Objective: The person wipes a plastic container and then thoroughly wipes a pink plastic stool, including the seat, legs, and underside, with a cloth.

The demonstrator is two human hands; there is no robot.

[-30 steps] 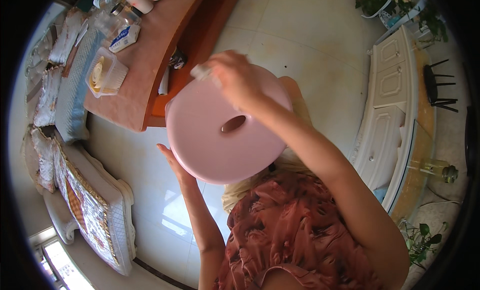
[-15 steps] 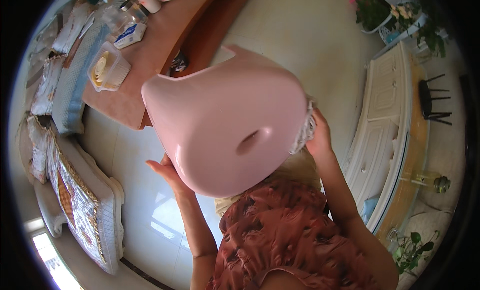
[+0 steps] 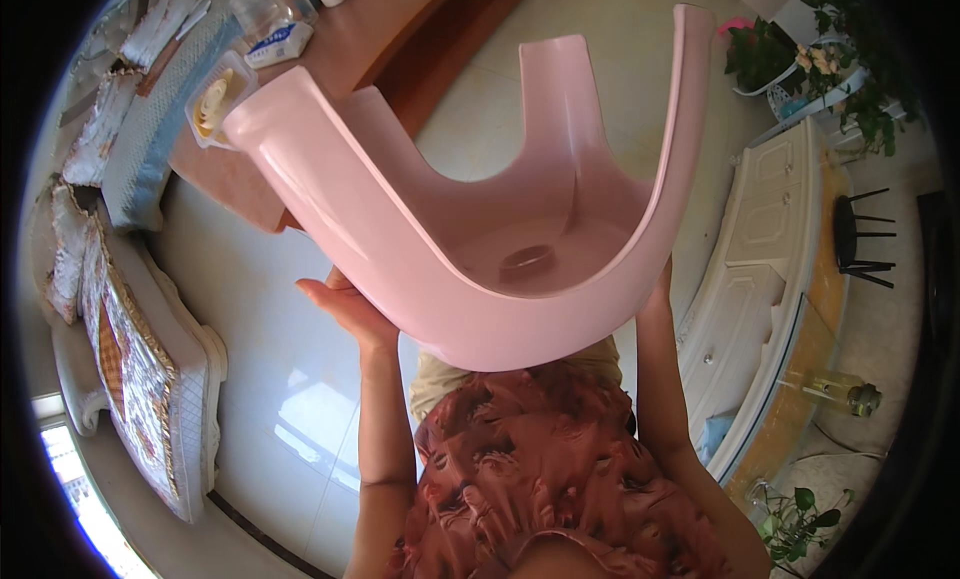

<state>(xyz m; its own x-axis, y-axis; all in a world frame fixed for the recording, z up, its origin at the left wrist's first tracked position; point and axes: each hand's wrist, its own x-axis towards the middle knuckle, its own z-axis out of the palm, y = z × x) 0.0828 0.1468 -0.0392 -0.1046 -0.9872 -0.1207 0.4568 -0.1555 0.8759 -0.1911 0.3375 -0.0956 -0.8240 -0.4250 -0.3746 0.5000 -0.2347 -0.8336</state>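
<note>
A pink plastic stool (image 3: 480,324) is held up in front of me, tipped so that its legs point up and away and its hollow underside shows. An oval hole (image 3: 527,262) opens in the seat. My left hand (image 3: 355,311) supports the stool's lower left side, the thumb sticking out and the fingers partly behind it. At the lower right side, my right hand (image 3: 655,304) is against the stool, its fingers mostly hidden behind the plastic. The greyish cloth seen in that hand earlier is out of sight.
A brown table (image 3: 350,39) at the upper left bears a clear plastic tub (image 3: 215,104) and a tissue pack (image 3: 280,45). A bed (image 3: 150,379) stands left. Along the right run a white cabinet (image 3: 750,279), potted plants (image 3: 760,54) and a black stool (image 3: 850,234).
The stool has turned over from showing its smooth seat top to showing its underside and legs. The cloth at my right hand has gone out of sight behind it.
</note>
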